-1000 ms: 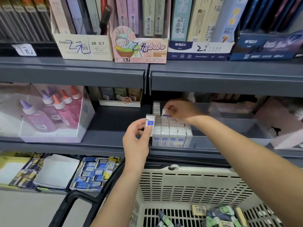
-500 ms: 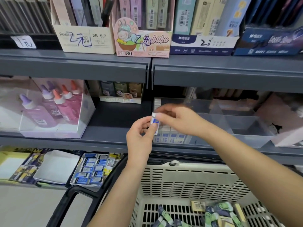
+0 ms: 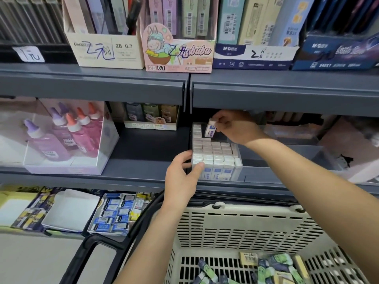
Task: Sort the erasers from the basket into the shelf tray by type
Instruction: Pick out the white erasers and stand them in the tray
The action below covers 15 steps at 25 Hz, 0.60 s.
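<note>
A grey shelf (image 3: pixel 143 152) runs across the view, with an upper shelf (image 3: pixel 287 95) over it. Below, nearest the camera, stands a cream slotted basket (image 3: pixel 246 228). On the grey shelf sits a clear tray (image 3: pixel 239 169). Its left compartment is packed with white erasers (image 3: pixel 213 152) standing upright in neat rows, blue labels showing through the front wall, and a gap shows at the back right of the rows. The left hand (image 3: pixel 182 177) grips the tray's front left corner, thumb pressed on the front wall and fingers curled round the left side. The right hand (image 3: pixel 235 128) is raised over the back of the tray, just under the upper shelf. Its thumb and fingertips pinch a single eraser (image 3: pixel 211 129), white with a blue label, tilted just above the rows and over the gap. On the basket floor lie loose erasers (image 3: pixel 274 267), heaped toward the right, some in green and dark wrappers, one yellow with a barcode.
</note>
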Each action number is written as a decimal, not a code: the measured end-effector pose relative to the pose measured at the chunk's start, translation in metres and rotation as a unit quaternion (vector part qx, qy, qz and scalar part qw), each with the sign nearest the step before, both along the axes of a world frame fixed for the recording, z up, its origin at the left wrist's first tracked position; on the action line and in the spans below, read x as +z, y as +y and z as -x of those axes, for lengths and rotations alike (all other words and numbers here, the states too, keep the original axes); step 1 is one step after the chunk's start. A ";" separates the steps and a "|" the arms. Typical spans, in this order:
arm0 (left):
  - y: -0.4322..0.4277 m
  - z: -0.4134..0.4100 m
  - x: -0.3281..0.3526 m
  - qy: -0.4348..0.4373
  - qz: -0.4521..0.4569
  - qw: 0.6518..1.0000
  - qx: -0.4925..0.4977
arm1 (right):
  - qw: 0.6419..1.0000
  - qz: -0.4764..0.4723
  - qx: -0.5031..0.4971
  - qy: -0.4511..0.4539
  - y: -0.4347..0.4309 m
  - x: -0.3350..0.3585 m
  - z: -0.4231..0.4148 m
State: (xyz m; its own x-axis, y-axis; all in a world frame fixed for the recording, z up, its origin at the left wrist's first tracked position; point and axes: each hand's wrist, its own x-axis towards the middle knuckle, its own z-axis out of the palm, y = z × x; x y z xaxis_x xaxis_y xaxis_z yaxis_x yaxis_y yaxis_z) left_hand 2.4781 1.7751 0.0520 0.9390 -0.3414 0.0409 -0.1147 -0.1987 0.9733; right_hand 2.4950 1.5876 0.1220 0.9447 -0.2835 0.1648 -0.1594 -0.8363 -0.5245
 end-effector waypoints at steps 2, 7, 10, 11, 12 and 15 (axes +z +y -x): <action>0.001 -0.001 0.000 0.003 0.007 1.000 -0.003 | 0.999 -0.004 0.010 0.037 0.002 -0.010 -0.005; -0.001 -0.001 -0.003 -0.006 0.001 1.000 0.001 | 0.995 0.053 0.042 0.079 0.006 -0.032 -0.011; -0.001 0.000 -0.004 -0.011 -0.005 1.000 -0.002 | 0.991 0.068 0.066 0.099 0.005 -0.030 -0.010; -0.001 0.001 -0.004 -0.013 -0.007 1.000 -0.001 | 0.990 0.058 0.070 0.104 0.006 -0.028 -0.008; -0.001 0.002 -0.004 -0.018 -0.010 1.000 0.002 | 0.991 0.038 0.070 0.103 0.007 -0.026 -0.004; 0.001 0.010 -0.003 -0.041 -0.007 0.999 0.026 | 0.996 -0.048 0.034 0.071 0.014 -0.015 0.022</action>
